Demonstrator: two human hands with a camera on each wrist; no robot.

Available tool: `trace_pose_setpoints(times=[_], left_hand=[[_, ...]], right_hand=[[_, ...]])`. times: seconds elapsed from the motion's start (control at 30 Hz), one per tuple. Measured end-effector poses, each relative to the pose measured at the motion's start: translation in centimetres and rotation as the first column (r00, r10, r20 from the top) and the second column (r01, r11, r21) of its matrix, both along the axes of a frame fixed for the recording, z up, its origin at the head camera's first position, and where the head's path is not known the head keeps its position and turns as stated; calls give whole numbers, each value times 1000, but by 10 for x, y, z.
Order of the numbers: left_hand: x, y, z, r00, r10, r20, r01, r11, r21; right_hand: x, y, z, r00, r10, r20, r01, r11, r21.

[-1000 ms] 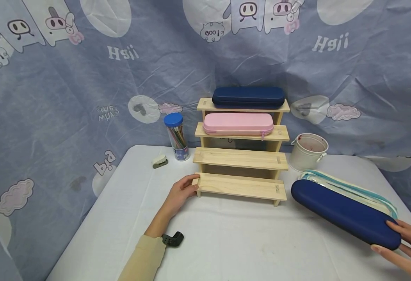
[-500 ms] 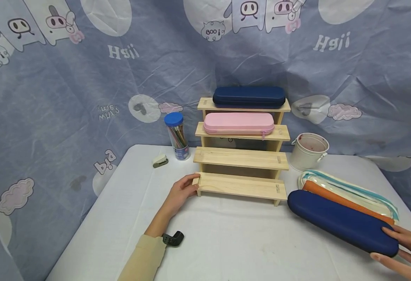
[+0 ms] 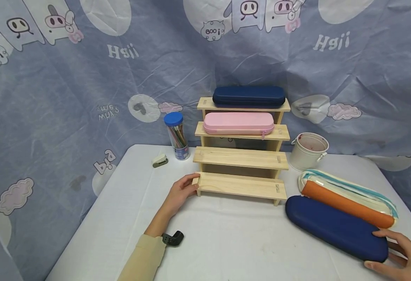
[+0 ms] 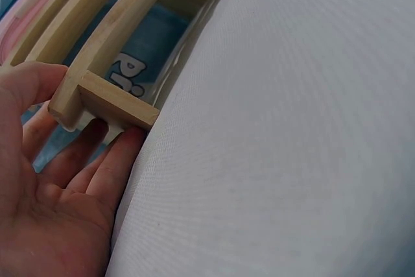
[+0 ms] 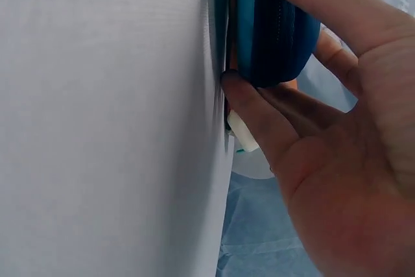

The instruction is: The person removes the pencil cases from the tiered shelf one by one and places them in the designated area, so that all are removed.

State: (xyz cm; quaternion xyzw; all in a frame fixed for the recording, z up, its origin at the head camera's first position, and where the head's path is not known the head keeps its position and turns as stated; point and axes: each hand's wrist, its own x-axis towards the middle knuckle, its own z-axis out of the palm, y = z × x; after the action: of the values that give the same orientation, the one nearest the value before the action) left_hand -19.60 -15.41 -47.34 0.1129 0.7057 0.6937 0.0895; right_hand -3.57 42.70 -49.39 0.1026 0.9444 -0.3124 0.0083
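A navy pencil case (image 3: 335, 228) lies slantwise at the right of the white table. My right hand (image 3: 402, 255) grips its near right end, with fingers on either side; in the right wrist view the case (image 5: 282, 40) shows its zipped edge close to the cloth. Just behind it lies an orange pencil case (image 3: 349, 203) with a clear and cream top trimmed in turquoise. My left hand (image 3: 178, 194) holds the left end of the lowest board of a stepped wooden rack (image 3: 240, 185). In the left wrist view its fingers reach beneath that board's end (image 4: 107, 98).
A dark blue case (image 3: 249, 96) sits on the rack's top step, a pink case (image 3: 238, 123) on the step below. Left of the rack stand a blue-lidded pencil jar (image 3: 177, 136) and a small stapler (image 3: 160, 160). A cream bucket (image 3: 305, 156) stands right. Patterned cloth hangs behind.
The navy case has come toward me and down to the table in my right hand, uncovering the orange case behind it. My left hand has stayed at the rack.
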Motion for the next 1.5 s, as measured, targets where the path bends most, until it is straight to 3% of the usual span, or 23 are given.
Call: trace_pose_setpoints(times=[0.17, 0.37, 0.43, 0.53, 0.6, 0.67, 0.83, 1.07, 1.13, 1.3, 1.37, 1.5], left_hand=[[-1, 0, 0, 1000, 0, 1, 0, 1000, 5], [0, -1, -1, 1000, -2, 4, 2, 1000, -5], [0, -1, -1, 1000, -3, 4, 3, 1000, -4], [0, -1, -1, 1000, -3, 8, 3, 1000, -5], [0, -1, 0, 1000, -2, 9, 2, 1000, -8], [0, 0, 0, 1000, 2, 4, -2, 1000, -9], [0, 0, 2, 1000, 4, -5, -4, 1000, -15], [-11, -3, -22, 1000, 18, 10, -18, 1000, -1], [-12, -2, -25, 1000, 23, 3, -23, 1000, 3], [-13, -2, -27, 999, 34, -18, -33, 999, 13], [-13, -2, -27, 999, 39, -25, -39, 999, 15], [-13, -2, -28, 998, 46, -37, -45, 999, 8]], right_hand=[[-6, 0, 9, 983, 176, 50, -179, 982, 62], [-11, -7, 18, 966, 246, 77, -254, 959, 128], [-10, -12, 21, 976, 212, 43, -216, 956, 199], [-7, -24, 29, 990, 86, -113, -55, 966, 252], [-7, -32, 36, 969, 18, -245, 43, 970, 238], [-9, -39, 44, 944, 1, -329, 71, 975, 208], [-19, -50, 61, 928, 71, -365, 27, 966, 257], [-36, -67, 81, 907, 171, -384, -69, 962, 265], [-42, -71, 86, 889, 200, -411, -91, 959, 270], [-59, -80, 93, 797, 290, -530, -188, 953, 238], [-64, -84, 94, 777, 308, -549, -220, 950, 221], [-74, -92, 98, 801, 301, -518, -235, 953, 190]])
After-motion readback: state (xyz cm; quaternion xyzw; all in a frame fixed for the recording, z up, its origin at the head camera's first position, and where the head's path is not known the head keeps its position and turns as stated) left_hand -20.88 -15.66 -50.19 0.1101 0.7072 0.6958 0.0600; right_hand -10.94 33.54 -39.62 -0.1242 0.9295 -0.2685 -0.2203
